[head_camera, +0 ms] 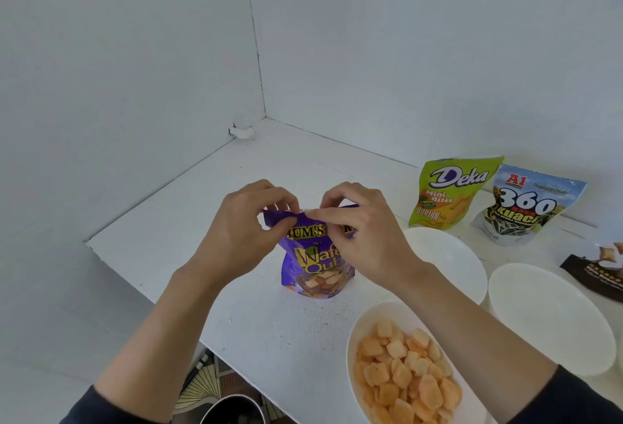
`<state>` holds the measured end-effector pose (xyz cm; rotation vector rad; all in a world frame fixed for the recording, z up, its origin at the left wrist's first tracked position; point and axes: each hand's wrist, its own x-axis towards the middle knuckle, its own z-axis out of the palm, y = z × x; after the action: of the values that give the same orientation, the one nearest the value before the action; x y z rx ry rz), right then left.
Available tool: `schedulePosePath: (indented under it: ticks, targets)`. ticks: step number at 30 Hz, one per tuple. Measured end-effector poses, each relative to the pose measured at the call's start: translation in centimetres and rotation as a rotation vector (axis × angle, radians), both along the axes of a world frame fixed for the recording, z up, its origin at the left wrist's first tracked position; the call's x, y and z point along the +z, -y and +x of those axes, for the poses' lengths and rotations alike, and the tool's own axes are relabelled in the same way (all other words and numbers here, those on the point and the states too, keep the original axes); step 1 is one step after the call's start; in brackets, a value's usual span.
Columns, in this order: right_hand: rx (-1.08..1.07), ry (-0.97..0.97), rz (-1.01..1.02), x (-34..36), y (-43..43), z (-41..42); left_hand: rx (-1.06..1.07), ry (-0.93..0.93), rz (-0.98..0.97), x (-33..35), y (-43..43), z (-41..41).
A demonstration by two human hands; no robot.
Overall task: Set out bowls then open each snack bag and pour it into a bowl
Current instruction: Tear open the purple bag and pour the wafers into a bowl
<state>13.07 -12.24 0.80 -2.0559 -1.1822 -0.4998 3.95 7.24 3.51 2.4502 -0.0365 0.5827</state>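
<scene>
**Purple wafer bag about to be opened**

The person leans over the white desk [202, 221] with both hands up at the top seam of the purple wafer bag [317, 265]. The bag stands upright near the middle of the desk, just left of the bowls. The left hand [249, 221] pinches the top-left corner of the seal between thumb and fingers. The right hand [364, 231] pinches the seal close beside it. The two hands are nearly together, both clamped on the bag's top edge.

To my eye, the step in hand is opening this bag. It should go best with both pinches close on either side of one spot. A small, steady pull with the bag kept upright should stop anything spilling when the foil gives. A hard yank could split the side and scatter wafers.

At front right sits a filled bowl [352, 349] heaped with orange snacks [404, 373]. An empty bowl [448, 255] lies just behind the right wrist and looks the handiest one to pour into, though the forearm crosses in front of it. A second empty bowl [546, 315] sits further right.

A green bag [448, 194] and a seed bag [526, 204] stand at the wall, apparently unopened. A dark bag [596, 272] is cut off at the right edge. Below the desk's front edge a dark pot [236, 410] shows.
</scene>
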Motion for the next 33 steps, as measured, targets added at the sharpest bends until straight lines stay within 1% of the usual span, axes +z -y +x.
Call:
schedulePosePath:
  ticks: [20, 26, 29, 33]
  targets:
    - [-0.039, -0.008, 0.006, 0.3, -0.4, -0.4, 0.009, 0.009, -0.041, 0.3, 0.0, -0.4]
    - [-0.029, -0.022, -0.043, 0.8, -0.4, -0.4, 0.007, 0.015, -0.032, 0.4, 0.0, -0.3]
    - [-0.027, -0.054, -0.086, 1.2, -0.4, -0.4, 0.007, 0.013, -0.023, 0.4, 0.1, -0.2]
    - [-0.008, -0.169, -0.159, 2.1, -0.9, -0.6, -0.018, 0.009, -0.007, 0.6, 0.3, -0.3]
